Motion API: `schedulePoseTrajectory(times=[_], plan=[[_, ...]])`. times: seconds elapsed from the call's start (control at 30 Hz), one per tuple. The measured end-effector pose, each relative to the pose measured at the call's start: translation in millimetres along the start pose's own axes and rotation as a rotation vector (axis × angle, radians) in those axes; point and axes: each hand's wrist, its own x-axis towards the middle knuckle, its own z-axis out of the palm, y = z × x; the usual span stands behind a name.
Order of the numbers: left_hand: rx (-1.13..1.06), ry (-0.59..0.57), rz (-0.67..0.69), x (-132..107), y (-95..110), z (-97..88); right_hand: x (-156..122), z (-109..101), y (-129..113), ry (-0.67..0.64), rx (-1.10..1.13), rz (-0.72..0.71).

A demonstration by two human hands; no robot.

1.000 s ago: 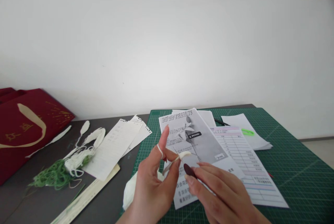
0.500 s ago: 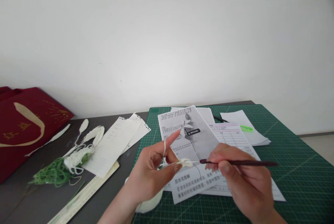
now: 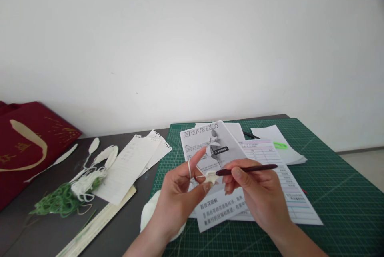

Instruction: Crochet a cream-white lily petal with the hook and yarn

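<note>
My left hand (image 3: 178,197) pinches a small cream crochet piece (image 3: 211,177) between thumb and fingers, its index finger raised with white yarn (image 3: 189,168) looped round it. In my right hand (image 3: 255,189) is a crochet hook with a dark handle (image 3: 258,168), held like a pen. The hook's thin metal end runs into the crochet piece; its tip is too small to make out. A white yarn ball (image 3: 150,211) lies partly hidden behind my left forearm. Beneath both hands rests a printed pattern sheet (image 3: 220,205) showing a flower.
A green cutting mat (image 3: 336,209) carries several papers and a bright green clip (image 3: 280,145). To the left lie green yarn (image 3: 57,201), white crocheted petals (image 3: 94,146), handwritten notes (image 3: 126,169), a pale ruler (image 3: 99,223) and a dark red bag (image 3: 54,125). A white wall (image 3: 192,49) stands behind.
My right hand has moved left and the hook's handle now sits close to the crochet piece, tilted up at its back end. My left hand still pinches the piece. The view has shifted slightly.
</note>
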Motion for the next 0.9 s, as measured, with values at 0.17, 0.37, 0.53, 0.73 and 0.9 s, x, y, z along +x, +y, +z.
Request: schedulePoseTrajectory(times=[0.17,0.37,0.53,0.73,0.9], plan=[[0.009,0.116,-0.005,0,-1,6.4,-8,0,1,-0.052,-0.459,-0.478],[-0.291,0.030,-0.152,2,4,9.3,-8,-4,-1,-0.289,-0.761,-0.943],[-0.398,-0.062,-0.223,5,12,-1.1,-7,-2,-6,-0.179,-0.413,-0.510],[-0.463,-0.234,-0.242,6,17,-7.3,-7,-3,-6,-0.110,-0.100,-0.212],[-0.457,-0.235,-0.250,4,21,-10.3,-6,-9,-10,-0.116,-0.016,-0.182]])
